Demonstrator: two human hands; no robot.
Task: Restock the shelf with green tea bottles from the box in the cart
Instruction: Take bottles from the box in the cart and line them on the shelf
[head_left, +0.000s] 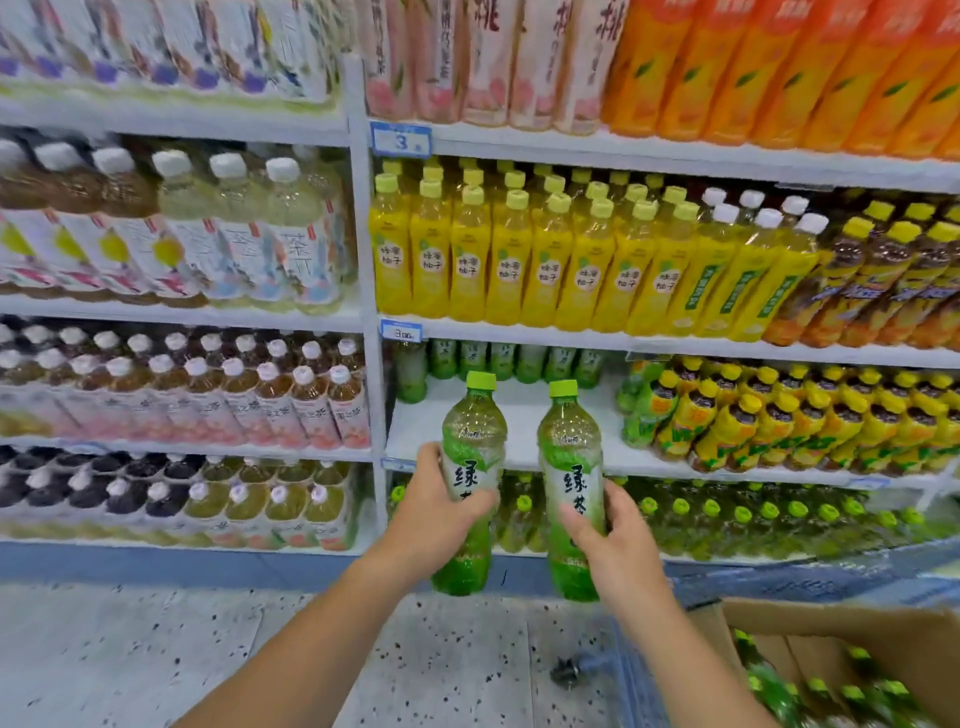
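My left hand (436, 514) grips one green tea bottle (470, 447) around its label, held upright. My right hand (618, 540) grips a second green tea bottle (569, 441), also upright. Both bottles have green caps and hover in front of a white shelf (519, 415) whose front part is bare. Several green tea bottles (498, 361) stand at the back of that shelf. The cardboard box (831, 618) sits at the lower right with more green-capped bottles (857, 696) inside.
Yellow drink bottles (519, 260) fill the shelf above. Yellow-capped bottles (779, 415) crowd the same shelf to the right. Green-capped bottles (727, 519) line the shelf below. A white upright post (371, 312) bounds the bay on the left. Speckled floor lies below.
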